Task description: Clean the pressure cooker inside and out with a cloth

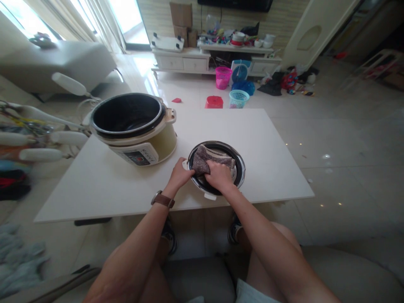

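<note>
A round pot lid (242, 165) with a shiny metal rim and dark inner ring lies on the white table, its inside facing up. My left hand (180, 174) grips the lid's left edge, thumb over the rim. Within the lid, my right hand (220, 174) is closed on a folded brown-grey cloth (200, 160) and presses it against the inner surface. To the left stands an electric pressure cooker (164, 143), uncovered, with its dark inside and front control panel showing. Parts of the lid's inside are hidden under the cloth and my right hand.
The white table (265, 143) ends close to my knees. Past its far edge are a red stool (214, 102), a light blue basket (239, 98) and a pink basket (223, 77). Several white padded bars (41, 154) jut toward the table's left side.
</note>
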Demonstrator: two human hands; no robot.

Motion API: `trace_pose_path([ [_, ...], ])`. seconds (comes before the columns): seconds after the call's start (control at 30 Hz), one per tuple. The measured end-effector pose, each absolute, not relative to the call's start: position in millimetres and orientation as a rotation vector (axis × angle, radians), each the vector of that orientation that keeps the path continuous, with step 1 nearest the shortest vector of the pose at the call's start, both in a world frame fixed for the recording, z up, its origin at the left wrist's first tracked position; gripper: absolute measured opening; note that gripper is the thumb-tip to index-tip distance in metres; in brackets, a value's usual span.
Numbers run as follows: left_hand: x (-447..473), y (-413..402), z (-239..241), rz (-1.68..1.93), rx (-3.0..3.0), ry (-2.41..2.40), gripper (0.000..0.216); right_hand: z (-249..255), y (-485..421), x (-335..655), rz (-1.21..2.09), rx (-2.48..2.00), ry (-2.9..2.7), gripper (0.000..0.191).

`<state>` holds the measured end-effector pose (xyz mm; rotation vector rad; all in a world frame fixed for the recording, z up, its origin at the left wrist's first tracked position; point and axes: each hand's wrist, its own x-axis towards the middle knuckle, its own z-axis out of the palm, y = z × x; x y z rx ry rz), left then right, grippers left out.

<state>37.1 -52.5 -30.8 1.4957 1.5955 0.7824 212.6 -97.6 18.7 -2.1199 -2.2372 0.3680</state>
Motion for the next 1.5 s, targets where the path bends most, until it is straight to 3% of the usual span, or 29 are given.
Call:
trace_pose_path([
  [0.47,39.1,-59.7,-32.0,0.776,1.504,1.599,0.040,17.0,-100.4,212.3,0.344,-2.116,-2.228,0.032],
  [0.97,35.7,-51.0,-34.9,0.822,1.487,1.581,0.034,16.3,-95.7,216.0,0.427,-2.173,-2.135,0.057],
  [1.23,38.9,-50.9,-31.5,0.834,1.489,1.562,0.034,14.3,-93.8,223.4,0.396,-2.172,-2.073,0.056],
  [1.5,42.9,-58.8,-26.5,0.813,1.485,1.595,0.033,17.7,-97.1,228.2,0.457,-2.212,-2.008,0.043],
])
